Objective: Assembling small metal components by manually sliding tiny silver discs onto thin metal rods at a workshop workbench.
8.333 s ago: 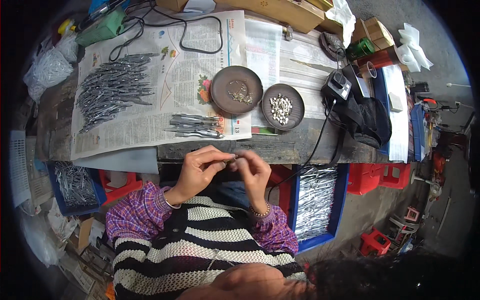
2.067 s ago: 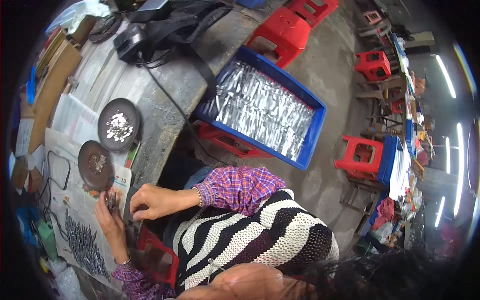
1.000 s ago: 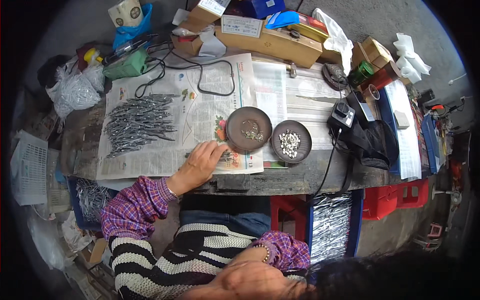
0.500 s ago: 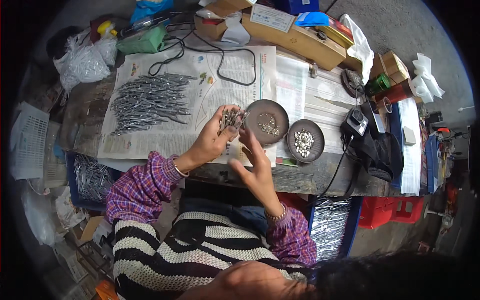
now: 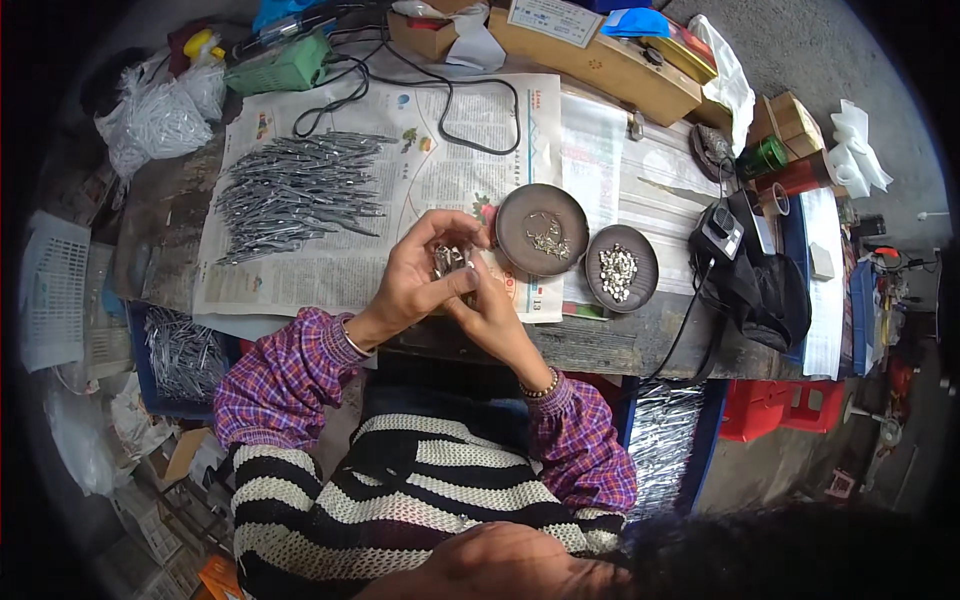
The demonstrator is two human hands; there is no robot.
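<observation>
A bundle of short, thin metal rods (image 5: 447, 262) is gripped in my left hand (image 5: 405, 282), fingers curled round it and thumb across the front. My right hand (image 5: 495, 318) is closed against the bundle's near right side; its fingertips are partly hidden. Just right of the hands stands a dark round dish (image 5: 512, 252) with small brass-coloured pieces (image 5: 548, 238). A second dark dish (image 5: 640, 294) beside it holds small shiny metal bits (image 5: 617, 272). To the left, a wide pile of slim grey metal rods (image 5: 300, 190) lies on newspaper (image 5: 345, 285).
A green power unit (image 5: 285, 68) with a black cable sits at the back left, near a clear bag of parts (image 5: 165, 115). Cardboard boxes (image 5: 590, 62) line the back. A black device (image 5: 717, 235) stands right. Blue bins of metal parts flank my lap below the table edge.
My right hand, raised and spread beside the bundle before, has come in and closed against it. The bundle is now more enclosed by both hands. The view has shifted slightly.
</observation>
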